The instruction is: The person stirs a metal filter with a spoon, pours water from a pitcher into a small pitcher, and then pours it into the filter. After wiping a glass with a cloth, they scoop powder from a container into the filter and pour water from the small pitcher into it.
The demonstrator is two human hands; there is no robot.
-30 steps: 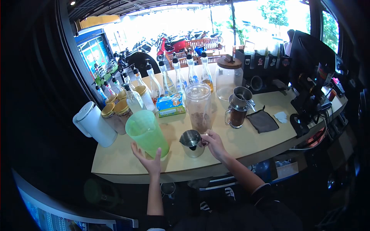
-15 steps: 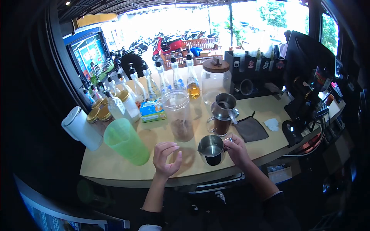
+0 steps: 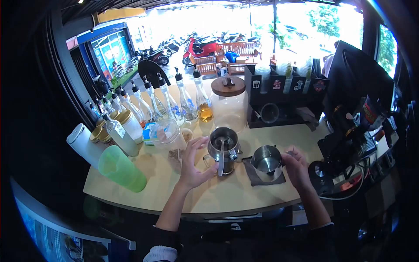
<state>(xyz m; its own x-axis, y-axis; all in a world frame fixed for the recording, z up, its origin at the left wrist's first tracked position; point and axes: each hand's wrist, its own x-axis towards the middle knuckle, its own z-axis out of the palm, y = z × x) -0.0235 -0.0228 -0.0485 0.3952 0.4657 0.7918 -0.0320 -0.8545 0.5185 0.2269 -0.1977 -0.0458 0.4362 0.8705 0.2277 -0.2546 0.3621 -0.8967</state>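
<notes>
My right hand (image 3: pixel 298 168) grips the handle of a stainless steel milk pitcher (image 3: pixel 267 162), held upright over a dark cloth (image 3: pixel 279 180). Open, with thumb and fingers apart, my left hand (image 3: pixel 192 165) curves beside the left side of a metal coffee dripper (image 3: pixel 214 150) on a glass mug (image 3: pixel 227 168). Whether its fingertips touch the mug is hard to see. A spoon (image 3: pixel 221 160) slants out over the dripper's front rim. Just behind my left hand stands a clear plastic jar (image 3: pixel 168 142) with brown contents at its bottom.
A translucent green pitcher (image 3: pixel 121 169) and a white jug (image 3: pixel 83 142) stand on the left. Pump-topped syrup bottles (image 3: pixel 187 102) line the back, beside a wooden-lidded glass jar (image 3: pixel 229 107). A black cup organizer (image 3: pixel 283 91) and dark equipment (image 3: pixel 345 144) occupy the right.
The view has shifted. My left hand has moved right, from near the plastic jar to beside the dripper. My right hand has carried the milk pitcher rightward, from before the mug to over the cloth.
</notes>
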